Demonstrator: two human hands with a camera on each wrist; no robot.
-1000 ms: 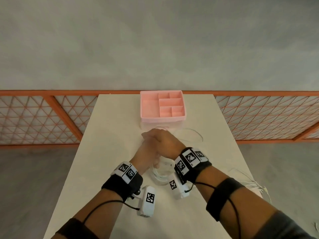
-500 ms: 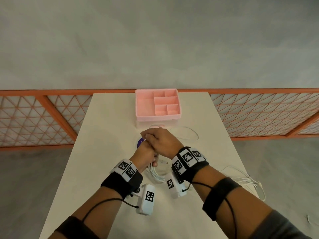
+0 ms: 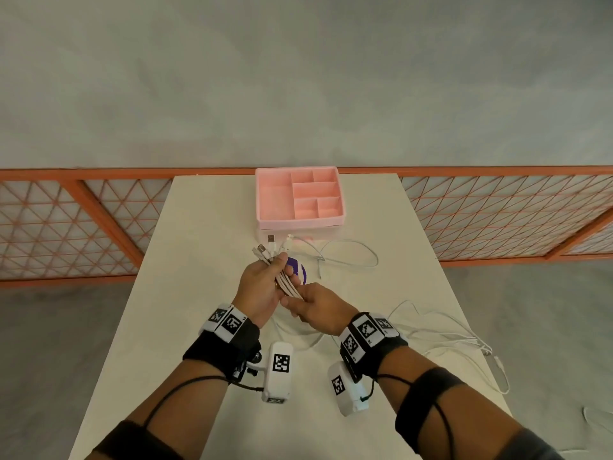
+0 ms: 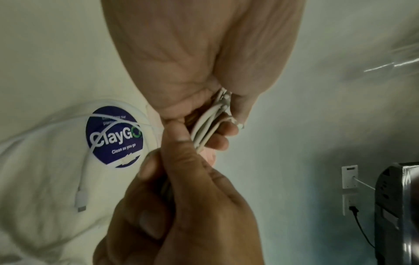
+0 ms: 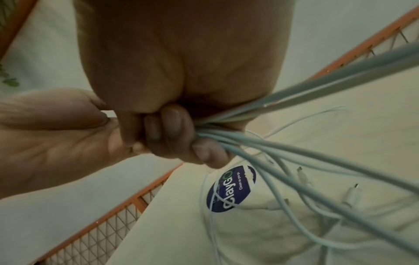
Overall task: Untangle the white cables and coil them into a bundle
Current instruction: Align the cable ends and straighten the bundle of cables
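Both hands hold one bunch of white cables [image 3: 288, 283] above the middle of the table. My left hand [image 3: 262, 283] grips the bunch just below its plug ends [image 3: 265, 251], which fan out toward the pink tray. My right hand [image 3: 313, 305] grips the same strands [image 5: 260, 143] a little lower, fingers curled round them. In the left wrist view the cables [image 4: 208, 123] run between the left fingers, and the right hand [image 4: 181, 206] pinches them below. Loose lengths trail over the table to the right [image 3: 447, 330], and another loop [image 3: 348, 254] lies beyond the hands.
A pink divided tray [image 3: 298, 197] stands at the far middle of the white table [image 3: 185, 293]. A round purple sticker [image 3: 298, 270] lies on the table under the hands. Orange lattice railing [image 3: 66, 227] runs behind the table. One cable end hangs off the right edge [image 3: 501, 370].
The hands were clasped low over the cables on the table; they have since lifted and drawn apart, so the bunch now stretches between them with its plug ends showing.
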